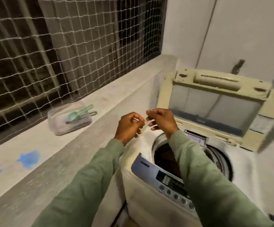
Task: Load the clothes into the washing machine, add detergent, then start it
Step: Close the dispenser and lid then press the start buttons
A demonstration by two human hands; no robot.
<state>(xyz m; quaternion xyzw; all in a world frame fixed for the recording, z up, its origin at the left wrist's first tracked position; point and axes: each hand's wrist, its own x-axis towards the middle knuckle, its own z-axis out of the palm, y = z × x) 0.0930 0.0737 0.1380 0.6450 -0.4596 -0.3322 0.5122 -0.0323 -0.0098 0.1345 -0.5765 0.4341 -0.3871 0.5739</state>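
Left hand [129, 126] and right hand [161, 120] raised close together over the machine's left rim, fingers curled, both pinching a small pale strip [145, 124], too blurred to identify | washing machine [149, 202] below, lid [214, 110] up, dark contents in drum [165, 159] | clear tub [67, 122] holding green scoop [79, 112] on ledge [34, 141] at left, blue stain [29, 159] on same ledge
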